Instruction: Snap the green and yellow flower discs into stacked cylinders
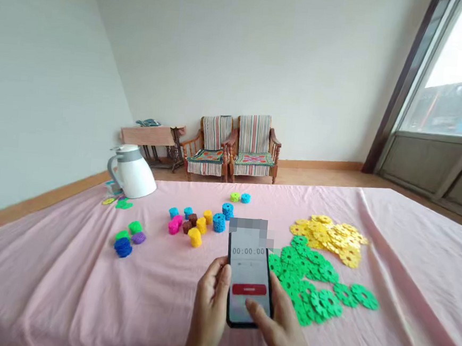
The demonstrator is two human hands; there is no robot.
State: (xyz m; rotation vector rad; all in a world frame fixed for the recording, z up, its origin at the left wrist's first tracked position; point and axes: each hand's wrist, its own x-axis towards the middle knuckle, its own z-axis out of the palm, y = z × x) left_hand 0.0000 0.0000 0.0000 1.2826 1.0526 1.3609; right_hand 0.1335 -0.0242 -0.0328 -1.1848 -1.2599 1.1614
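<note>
The counter (45, 291) is covered by a pink cloth with soft creases. At its far left edge stands a white jug (132, 178), with a few flat yellow and green pieces (117, 203) just beside its base. Nearer lies a small cluster of green, blue and purple stacks (128, 238). In the middle sits a group of pink, brown, yellow and blue stacks (197, 224), and behind them two single pieces (240, 197). To the right a heap of yellow discs (330, 238) touches a spread of green discs (318, 286).

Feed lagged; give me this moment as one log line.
left hand: holds phone | right hand: touches phone | green discs: right of phone
</note>
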